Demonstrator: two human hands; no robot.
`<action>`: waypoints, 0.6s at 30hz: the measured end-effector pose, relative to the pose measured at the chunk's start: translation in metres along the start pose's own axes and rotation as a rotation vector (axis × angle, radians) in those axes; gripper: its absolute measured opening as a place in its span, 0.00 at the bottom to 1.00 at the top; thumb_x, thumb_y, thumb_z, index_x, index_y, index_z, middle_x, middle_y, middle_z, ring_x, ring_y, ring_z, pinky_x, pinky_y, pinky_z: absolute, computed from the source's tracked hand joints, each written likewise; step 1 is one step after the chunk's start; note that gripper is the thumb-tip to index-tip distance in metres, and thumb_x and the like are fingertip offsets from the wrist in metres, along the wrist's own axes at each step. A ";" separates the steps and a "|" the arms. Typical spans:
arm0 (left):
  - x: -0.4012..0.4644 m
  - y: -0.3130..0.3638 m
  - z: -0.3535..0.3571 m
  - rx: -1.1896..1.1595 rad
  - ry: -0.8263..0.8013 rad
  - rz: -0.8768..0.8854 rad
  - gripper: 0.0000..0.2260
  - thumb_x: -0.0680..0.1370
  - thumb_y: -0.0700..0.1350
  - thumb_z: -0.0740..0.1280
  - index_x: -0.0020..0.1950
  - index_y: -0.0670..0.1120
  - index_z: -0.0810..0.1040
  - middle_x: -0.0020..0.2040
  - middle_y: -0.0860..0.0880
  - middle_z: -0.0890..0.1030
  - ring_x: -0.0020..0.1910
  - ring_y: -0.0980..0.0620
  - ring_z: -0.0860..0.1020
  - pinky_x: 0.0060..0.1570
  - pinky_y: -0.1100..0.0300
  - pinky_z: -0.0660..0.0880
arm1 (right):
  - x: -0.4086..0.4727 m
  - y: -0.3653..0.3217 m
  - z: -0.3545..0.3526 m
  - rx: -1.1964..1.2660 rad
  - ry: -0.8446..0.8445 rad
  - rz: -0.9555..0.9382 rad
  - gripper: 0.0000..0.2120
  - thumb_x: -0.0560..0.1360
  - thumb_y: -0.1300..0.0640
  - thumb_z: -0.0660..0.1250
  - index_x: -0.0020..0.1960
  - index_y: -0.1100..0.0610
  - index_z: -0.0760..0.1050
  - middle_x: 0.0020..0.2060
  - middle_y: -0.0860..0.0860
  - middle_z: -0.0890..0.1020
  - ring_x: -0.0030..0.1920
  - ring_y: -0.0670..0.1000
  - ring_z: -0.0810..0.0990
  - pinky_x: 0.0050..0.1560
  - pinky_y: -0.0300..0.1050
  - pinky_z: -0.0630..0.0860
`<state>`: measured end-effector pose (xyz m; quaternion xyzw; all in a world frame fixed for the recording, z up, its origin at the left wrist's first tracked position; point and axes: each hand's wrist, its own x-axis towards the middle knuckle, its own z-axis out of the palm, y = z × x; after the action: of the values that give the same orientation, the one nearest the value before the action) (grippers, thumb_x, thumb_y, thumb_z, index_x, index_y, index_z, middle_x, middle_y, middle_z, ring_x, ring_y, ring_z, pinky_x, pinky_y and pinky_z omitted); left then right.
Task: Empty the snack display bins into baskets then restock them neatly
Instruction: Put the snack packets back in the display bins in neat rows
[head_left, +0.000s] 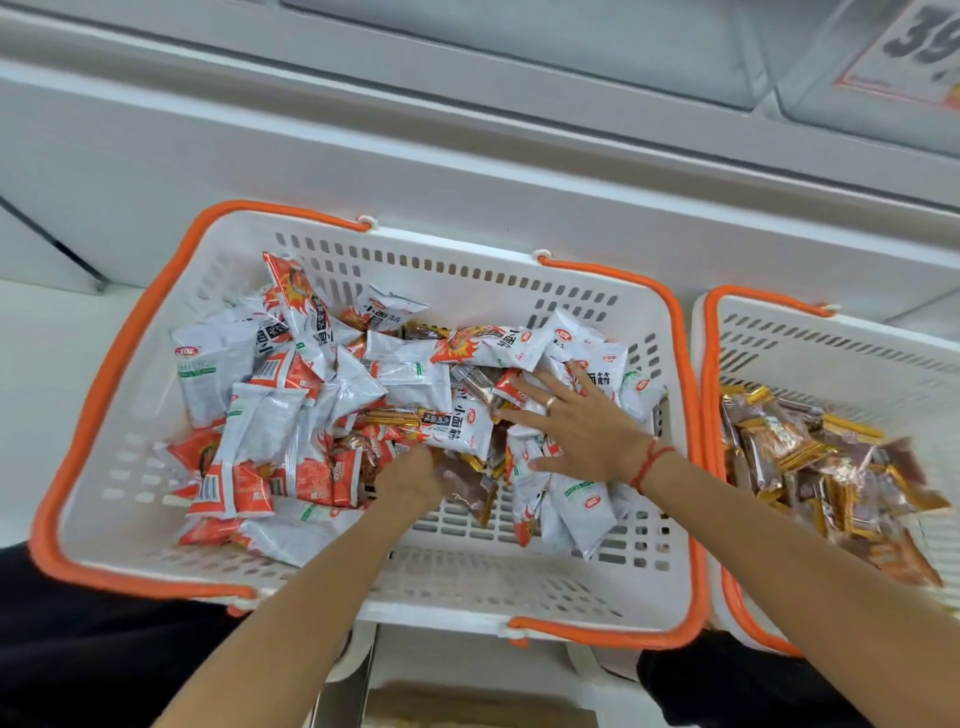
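A white basket (467, 582) with orange handles holds a heap of white-and-orange snack packets (291, 415) with a few brown gold-edged packets (470, 491) mixed in. My left hand (410, 475) is dug into the heap at the middle, its fingers curled down among the packets, and what it grips is hidden. My right hand (582, 431) lies flat with fingers spread on the white packets at the basket's right side. A second white basket (831, 343) on the right holds several brown gold-edged packets (810, 467).
White display bins (467, 156) run across the top behind the baskets, with a price sign (914, 47) at the upper right. A white floor strip (52, 364) lies to the left. A cardboard box (467, 712) shows below the basket.
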<state>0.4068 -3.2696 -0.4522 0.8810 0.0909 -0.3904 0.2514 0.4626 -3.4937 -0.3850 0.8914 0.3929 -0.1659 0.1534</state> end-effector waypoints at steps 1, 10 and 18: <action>0.002 -0.001 -0.003 -0.020 -0.024 0.022 0.15 0.77 0.54 0.69 0.47 0.43 0.74 0.39 0.48 0.74 0.48 0.44 0.78 0.40 0.58 0.69 | 0.000 -0.001 0.000 0.012 -0.015 0.008 0.35 0.76 0.32 0.54 0.78 0.41 0.46 0.79 0.52 0.47 0.78 0.56 0.44 0.73 0.62 0.36; -0.054 -0.011 -0.088 -0.459 -0.230 0.273 0.04 0.77 0.49 0.70 0.51 0.54 0.81 0.46 0.58 0.83 0.48 0.59 0.81 0.50 0.64 0.76 | 0.005 -0.022 -0.025 0.595 -0.064 0.213 0.44 0.65 0.22 0.35 0.74 0.37 0.61 0.76 0.44 0.60 0.78 0.49 0.44 0.74 0.62 0.34; -0.072 0.048 -0.108 -0.714 0.017 0.493 0.11 0.81 0.55 0.61 0.62 0.58 0.76 0.59 0.60 0.78 0.59 0.61 0.76 0.64 0.59 0.70 | -0.047 -0.050 -0.066 1.402 0.431 0.442 0.08 0.80 0.53 0.64 0.59 0.48 0.75 0.45 0.55 0.84 0.42 0.51 0.82 0.44 0.51 0.79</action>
<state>0.4444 -3.2526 -0.3201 0.7373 0.0093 -0.2554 0.6254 0.4071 -3.4654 -0.3135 0.8508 0.0295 -0.1643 -0.4983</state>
